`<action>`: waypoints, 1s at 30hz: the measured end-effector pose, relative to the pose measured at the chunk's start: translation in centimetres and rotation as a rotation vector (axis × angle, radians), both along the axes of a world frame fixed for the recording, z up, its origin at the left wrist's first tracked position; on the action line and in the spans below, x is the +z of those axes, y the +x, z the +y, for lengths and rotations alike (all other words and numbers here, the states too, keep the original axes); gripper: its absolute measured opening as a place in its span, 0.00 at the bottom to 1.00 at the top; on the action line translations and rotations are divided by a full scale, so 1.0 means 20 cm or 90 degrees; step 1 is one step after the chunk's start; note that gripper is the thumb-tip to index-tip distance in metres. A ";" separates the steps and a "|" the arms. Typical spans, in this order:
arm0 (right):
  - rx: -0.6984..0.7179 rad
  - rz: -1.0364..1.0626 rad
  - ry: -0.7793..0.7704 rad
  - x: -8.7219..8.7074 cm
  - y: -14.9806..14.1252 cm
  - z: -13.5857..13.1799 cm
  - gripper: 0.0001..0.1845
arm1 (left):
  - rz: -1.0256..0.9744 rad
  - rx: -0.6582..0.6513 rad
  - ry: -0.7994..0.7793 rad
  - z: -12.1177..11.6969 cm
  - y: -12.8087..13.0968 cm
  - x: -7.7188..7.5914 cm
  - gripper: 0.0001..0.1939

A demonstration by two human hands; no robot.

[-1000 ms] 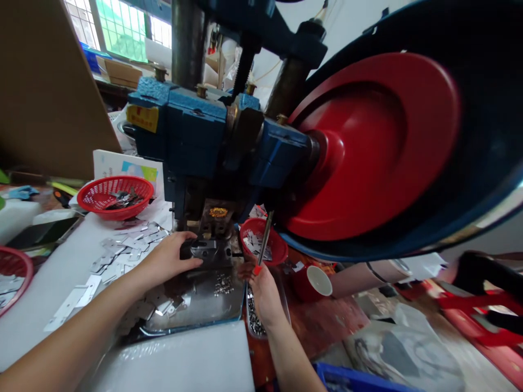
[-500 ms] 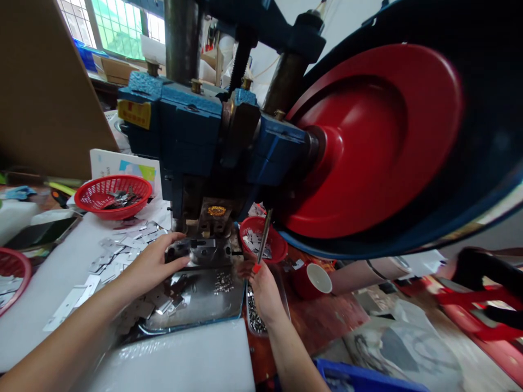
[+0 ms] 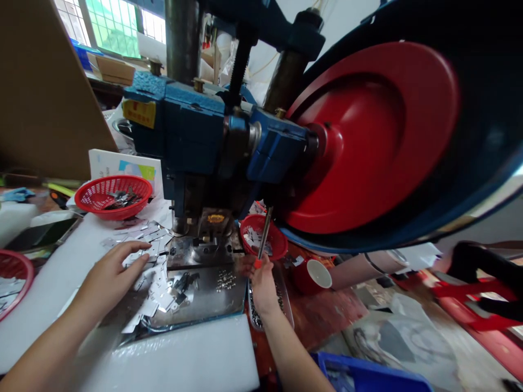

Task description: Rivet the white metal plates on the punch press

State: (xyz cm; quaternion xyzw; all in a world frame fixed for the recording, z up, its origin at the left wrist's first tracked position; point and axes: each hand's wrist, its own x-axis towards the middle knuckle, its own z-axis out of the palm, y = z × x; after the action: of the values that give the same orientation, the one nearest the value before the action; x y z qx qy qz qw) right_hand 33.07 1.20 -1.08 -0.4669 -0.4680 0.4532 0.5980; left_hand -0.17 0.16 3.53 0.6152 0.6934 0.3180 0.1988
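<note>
Metal plates (image 3: 159,294) heaped over the left edge and front-left corner of the steel tray (image 3: 204,307). Left hand (image 3: 112,269) open, thumb and forefinger apart, now shifted left off the die block (image 3: 200,250) to above the plates. Right hand (image 3: 263,288), beyond tray's right edge, still gripping red-ended rod (image 3: 265,231). Press crank (image 3: 237,139) has turned.

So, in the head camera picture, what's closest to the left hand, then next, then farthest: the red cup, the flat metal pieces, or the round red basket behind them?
1. Flat metal pieces: right by the left hand.
2. Round red basket: behind the pieces.
3. Red cup: way over on the right.
</note>
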 end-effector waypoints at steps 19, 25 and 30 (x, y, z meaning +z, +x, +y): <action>-0.108 -0.185 0.037 0.14 -0.08 0.24 0.11 | -0.118 -0.198 -0.280 -0.16 0.09 0.01 0.20; 0.086 -0.461 0.064 0.13 -0.08 -0.04 0.07 | -0.492 -0.018 -0.275 -0.13 0.27 0.09 0.27; 0.228 -0.808 0.084 0.13 -0.14 -0.13 0.08 | -0.651 0.014 -0.362 -0.14 0.33 0.08 0.26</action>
State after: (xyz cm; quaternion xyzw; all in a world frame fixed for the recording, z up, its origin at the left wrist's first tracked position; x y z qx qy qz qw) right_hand 30.24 -1.38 1.60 -0.5206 -0.8267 0.1528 0.1488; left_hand 6.53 -2.60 5.14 0.2985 0.5740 0.3779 0.6623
